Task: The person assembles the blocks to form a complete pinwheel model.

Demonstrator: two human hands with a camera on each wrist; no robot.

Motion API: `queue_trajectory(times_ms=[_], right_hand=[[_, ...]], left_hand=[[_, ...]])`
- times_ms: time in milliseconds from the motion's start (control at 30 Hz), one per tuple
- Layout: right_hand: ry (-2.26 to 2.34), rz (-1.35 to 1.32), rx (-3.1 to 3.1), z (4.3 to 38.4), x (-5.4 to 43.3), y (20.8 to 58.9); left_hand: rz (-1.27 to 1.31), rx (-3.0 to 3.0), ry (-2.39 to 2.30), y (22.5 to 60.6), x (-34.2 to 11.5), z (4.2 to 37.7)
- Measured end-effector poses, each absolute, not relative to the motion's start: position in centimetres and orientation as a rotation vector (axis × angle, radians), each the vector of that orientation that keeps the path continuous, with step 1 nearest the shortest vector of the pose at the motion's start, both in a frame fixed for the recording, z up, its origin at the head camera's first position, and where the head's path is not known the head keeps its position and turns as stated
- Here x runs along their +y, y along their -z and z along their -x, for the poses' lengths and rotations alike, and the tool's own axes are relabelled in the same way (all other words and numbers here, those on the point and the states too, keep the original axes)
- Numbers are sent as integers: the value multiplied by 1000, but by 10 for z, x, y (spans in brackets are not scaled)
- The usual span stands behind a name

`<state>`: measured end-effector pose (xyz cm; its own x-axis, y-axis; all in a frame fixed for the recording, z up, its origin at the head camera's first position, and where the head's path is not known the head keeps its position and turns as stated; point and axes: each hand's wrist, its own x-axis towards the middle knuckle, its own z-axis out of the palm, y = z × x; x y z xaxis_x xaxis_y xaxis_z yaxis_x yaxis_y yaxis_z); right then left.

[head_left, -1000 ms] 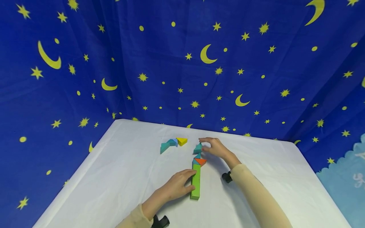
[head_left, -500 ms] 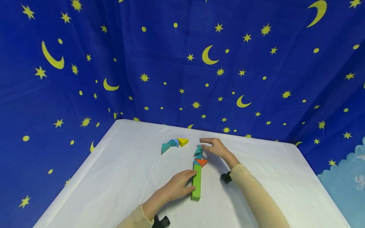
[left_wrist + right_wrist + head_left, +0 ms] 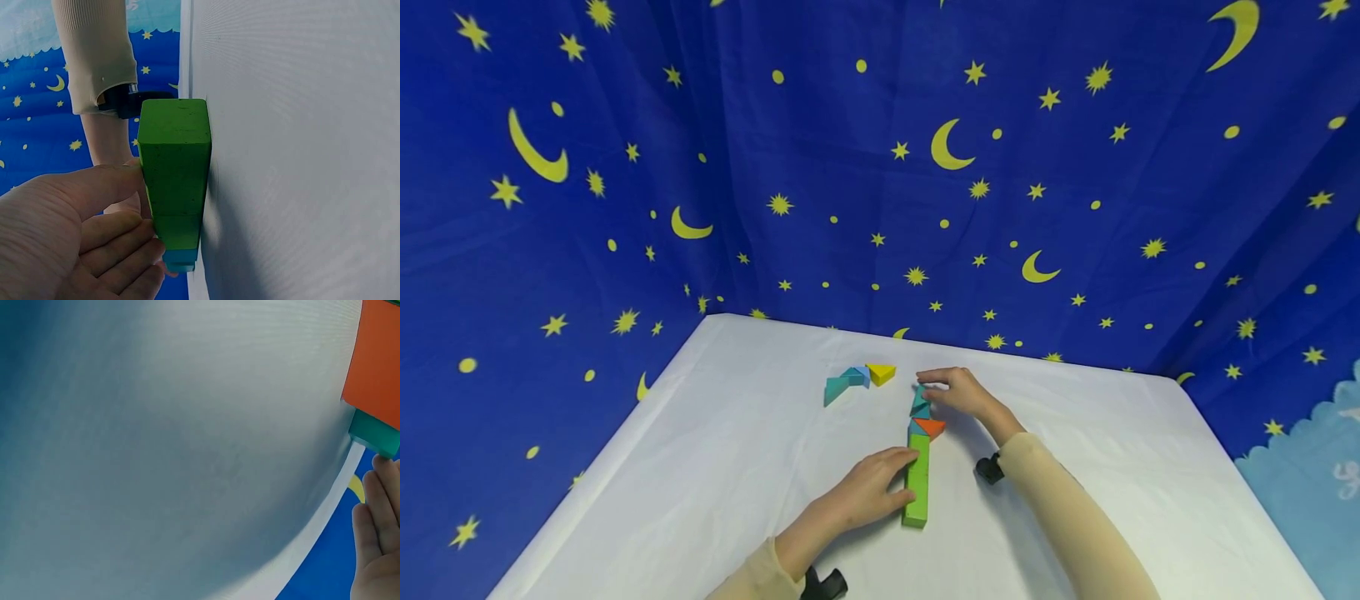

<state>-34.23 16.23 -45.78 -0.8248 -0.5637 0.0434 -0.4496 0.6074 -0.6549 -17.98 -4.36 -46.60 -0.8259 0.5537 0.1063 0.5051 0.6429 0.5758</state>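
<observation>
Right hand: at the far end of the row, fingers straight, nothing wrapped in them. Index finger reaches across the far end of the teal block; thumb lies at the block's right side. Right wrist view: fingertips meet the block's end. Touching rather than gripping, by my reading.

Teal block: left of the right thumb, on the near side of the index finger. Long axis runs front to back, far tip leaning slightly right. Right hand much the nearer of the two. Relation that matters, in my judgement: the block's lie against the row just nearer the person. Its near end sits at or against the small blue triangle; contact not certain.

Next inward: orange triangle and a second blue piece, side by side, the orange one jutting right of the line. Then the green bar, long axis pointing away from the person, meeting those pieces at its far end.

Left hand: at the bar's left side, index finger and thumb spread, tips resting on it, no wrap around it.

Farther out, left on the white surface: a bent line of blocks, yellow block at its right end, well apart from the row.
</observation>
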Motion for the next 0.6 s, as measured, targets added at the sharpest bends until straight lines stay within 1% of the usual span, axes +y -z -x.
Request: queue_trajectory(times_ms=[600], right_hand=[[992, 898, 2603, 335, 158, 453]], left_hand=[[-875, 2751, -939, 465, -43, 180]])
